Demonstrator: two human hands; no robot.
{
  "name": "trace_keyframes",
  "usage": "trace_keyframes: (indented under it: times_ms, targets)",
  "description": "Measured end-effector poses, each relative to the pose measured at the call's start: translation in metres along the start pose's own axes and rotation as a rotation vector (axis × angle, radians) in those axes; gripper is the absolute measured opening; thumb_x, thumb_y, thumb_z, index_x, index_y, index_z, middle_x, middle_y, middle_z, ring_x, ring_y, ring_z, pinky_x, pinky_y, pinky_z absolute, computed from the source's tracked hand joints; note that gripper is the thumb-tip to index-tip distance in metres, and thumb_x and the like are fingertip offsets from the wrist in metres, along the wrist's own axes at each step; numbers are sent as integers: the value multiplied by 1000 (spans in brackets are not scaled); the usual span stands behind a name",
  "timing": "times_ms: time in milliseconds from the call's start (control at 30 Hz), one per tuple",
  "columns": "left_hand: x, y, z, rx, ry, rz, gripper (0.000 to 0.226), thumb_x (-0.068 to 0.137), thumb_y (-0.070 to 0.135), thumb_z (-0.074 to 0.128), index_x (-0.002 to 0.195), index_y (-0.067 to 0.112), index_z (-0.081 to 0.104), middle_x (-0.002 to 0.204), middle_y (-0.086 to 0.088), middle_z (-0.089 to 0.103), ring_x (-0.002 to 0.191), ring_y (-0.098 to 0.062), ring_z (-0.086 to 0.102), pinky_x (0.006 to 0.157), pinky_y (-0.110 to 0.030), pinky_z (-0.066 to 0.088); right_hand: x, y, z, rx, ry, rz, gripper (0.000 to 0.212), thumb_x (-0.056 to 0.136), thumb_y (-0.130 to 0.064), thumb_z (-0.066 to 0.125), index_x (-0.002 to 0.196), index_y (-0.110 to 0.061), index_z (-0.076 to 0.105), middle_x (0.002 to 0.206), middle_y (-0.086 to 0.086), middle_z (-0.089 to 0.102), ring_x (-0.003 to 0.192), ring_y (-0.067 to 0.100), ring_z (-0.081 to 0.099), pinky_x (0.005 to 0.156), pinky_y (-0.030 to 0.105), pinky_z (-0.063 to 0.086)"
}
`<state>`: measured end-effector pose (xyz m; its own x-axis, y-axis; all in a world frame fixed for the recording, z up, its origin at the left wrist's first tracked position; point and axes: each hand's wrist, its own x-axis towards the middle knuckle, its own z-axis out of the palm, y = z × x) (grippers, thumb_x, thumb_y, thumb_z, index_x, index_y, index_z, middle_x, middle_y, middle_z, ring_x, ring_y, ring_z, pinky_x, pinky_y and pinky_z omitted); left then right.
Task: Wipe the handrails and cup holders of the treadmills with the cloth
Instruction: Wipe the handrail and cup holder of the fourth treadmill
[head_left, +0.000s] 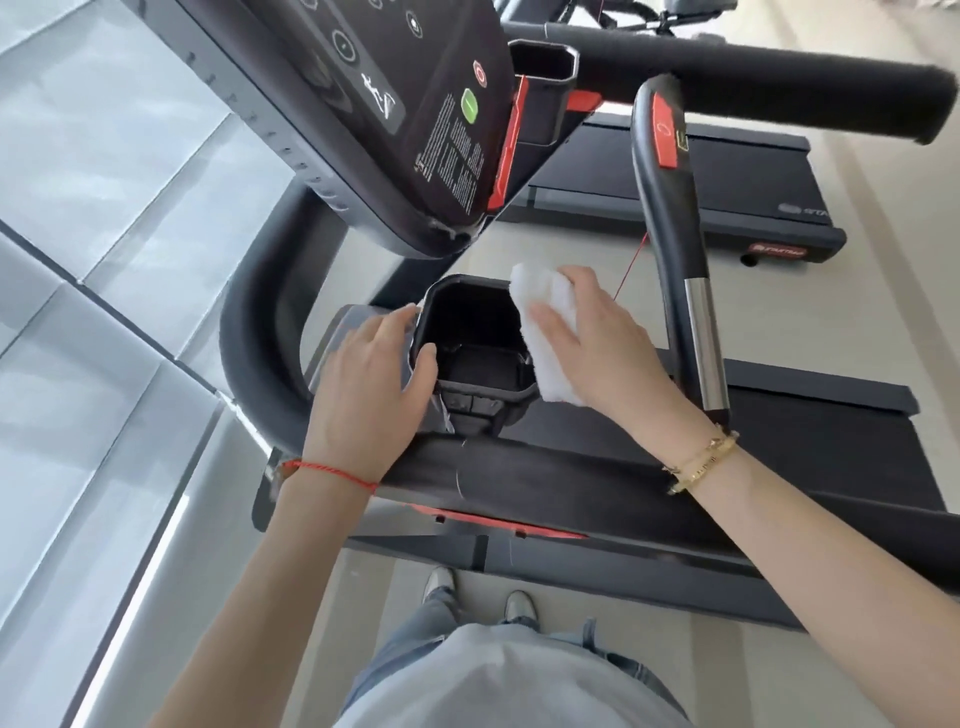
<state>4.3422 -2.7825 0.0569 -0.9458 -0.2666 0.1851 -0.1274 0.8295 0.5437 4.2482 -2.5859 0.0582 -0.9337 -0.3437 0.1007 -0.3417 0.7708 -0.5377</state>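
Note:
A black cup holder (470, 389) sits in the middle, below the tilted console (395, 104). My left hand (363, 384) grips its left rim, thumb over the edge. My right hand (597, 348) presses a folded white cloth (540, 312) against the holder's right rim, fingers straight on top of the cloth. A black handrail (519, 483) runs across under both wrists. A second cup holder (543, 62) sits at the top, beside the far padded handrail (753, 78).
A curved black grip with a steel section (675, 249) stands upright right of my right hand, with a thin red cord (631, 265) beside it. A second treadmill's belt (701, 176) lies beyond. Glass panels (104, 260) fill the left. My feet (478, 597) stand on beige floor.

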Motion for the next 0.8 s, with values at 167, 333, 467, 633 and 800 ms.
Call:
trace_keyframes:
  times_ms: [167,333,467,633,800]
  targets:
    - [21,-11,-1,-37,-108,55,44,98,29,53,138,10,52,124,-8,63,112,-26,60,96,-44,48,44,-6,-1,-27,-151,-115,42,98,-44,46,138,-35,37,134,-5,51,104,23,55,82,37,41]
    - [27,-15,1,-87,-138,98,38,98,30,53,131,12,56,113,-6,64,100,-25,61,82,-31,45,59,-15,-5,-7,-265,-222,42,95,-36,56,133,-48,45,136,-23,49,122,7,49,98,31,38]
    - [29,-17,3,-106,-159,103,44,99,31,52,138,12,50,121,-5,62,106,-21,60,80,-17,37,34,-2,-6,30,-167,-147,45,96,-32,56,135,-49,43,136,-21,45,119,9,50,94,31,37]
    - [29,-13,4,-133,-147,107,43,99,26,53,138,10,51,116,-6,62,101,-21,61,76,-14,34,48,-19,0,-100,-189,-268,45,97,-28,55,138,-41,43,132,-14,47,115,17,52,87,34,44]
    - [27,-14,2,-162,-131,99,31,98,26,54,124,11,57,110,-4,63,97,-21,61,84,-32,48,59,-41,16,-228,-174,-385,43,94,-34,55,136,-38,46,123,-11,52,103,19,55,70,37,47]
